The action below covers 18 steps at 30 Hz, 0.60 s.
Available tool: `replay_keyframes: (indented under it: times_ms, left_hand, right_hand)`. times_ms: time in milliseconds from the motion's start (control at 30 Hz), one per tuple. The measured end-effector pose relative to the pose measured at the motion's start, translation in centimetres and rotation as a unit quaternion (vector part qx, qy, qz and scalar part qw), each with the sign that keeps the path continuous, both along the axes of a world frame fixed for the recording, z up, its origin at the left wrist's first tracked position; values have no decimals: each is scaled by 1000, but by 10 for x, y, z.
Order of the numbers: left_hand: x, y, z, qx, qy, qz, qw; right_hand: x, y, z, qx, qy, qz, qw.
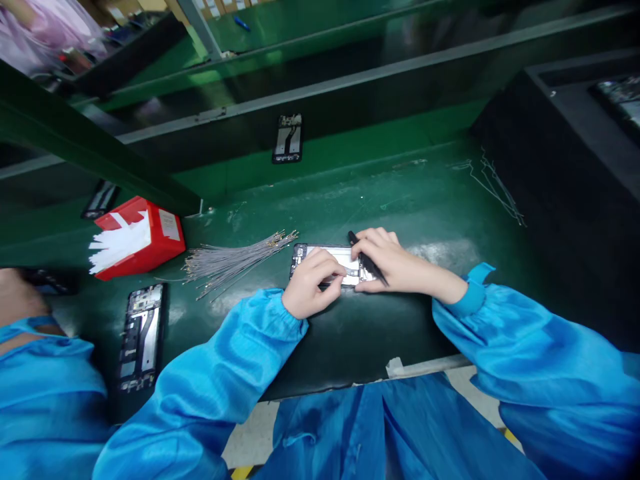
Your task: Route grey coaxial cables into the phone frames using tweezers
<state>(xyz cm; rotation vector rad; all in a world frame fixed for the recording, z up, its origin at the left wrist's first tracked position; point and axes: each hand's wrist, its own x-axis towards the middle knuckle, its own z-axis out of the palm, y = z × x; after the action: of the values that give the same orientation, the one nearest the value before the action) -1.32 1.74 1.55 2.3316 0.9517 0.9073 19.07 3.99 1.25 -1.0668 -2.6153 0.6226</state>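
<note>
An opened phone (353, 259) lies sideways on the green bench in front of me, its silvery inside facing up. Over its left part is my left hand (316, 280), thumb and fingertips pinched together above the lower middle. What they pinch, if anything, is too small to make out. My right hand (383, 260) rests at the phone's right end with a slim black pointed tool (369, 259), like tweezers, held under its fingers. The tool slants with its point towards me. Both hands cover parts of the phone. Left of it lies a bundle of thin grey cables (235, 259).
A red box (170, 233) with white paper strips stands at left. Other opened phones lie nearby (143, 337) and at the back (289, 139). Loose thin wires (493, 187) lie beside a black box (565, 153) at right. Another person's blue sleeve (45, 393) is at far left.
</note>
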Motion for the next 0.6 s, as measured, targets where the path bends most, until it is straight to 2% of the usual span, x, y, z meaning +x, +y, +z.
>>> replay_keyframes:
  times_ms: [100,167,200,267,333,400,500,600]
  left_hand:
    - [-7,8,14,3,14,61,998]
    - [-14,23,22,6,46,89,995]
    - [-18,34,24,6,68,103,992]
    - [-25,64,27,6,119,138,983]
    - [-29,99,25,3,184,184,965]
    - [-28,136,20,-19,256,244,935]
    - [-19,181,12,-103,340,304,884]
    - [-8,208,4,-125,356,328,866]
  right_hand:
    - [-2,-1,0,69,-31,19,997]
    - [5,8,-1,84,-43,22,995]
    - [12,15,-2,97,-48,1,994]
    - [29,31,-5,145,-53,-97,983]
    - [45,45,-9,207,-39,-241,947]
    - [54,53,-13,231,-22,-315,920]
    - [53,56,-21,208,-20,-294,933]
    - [49,57,-27,185,-20,-278,942]
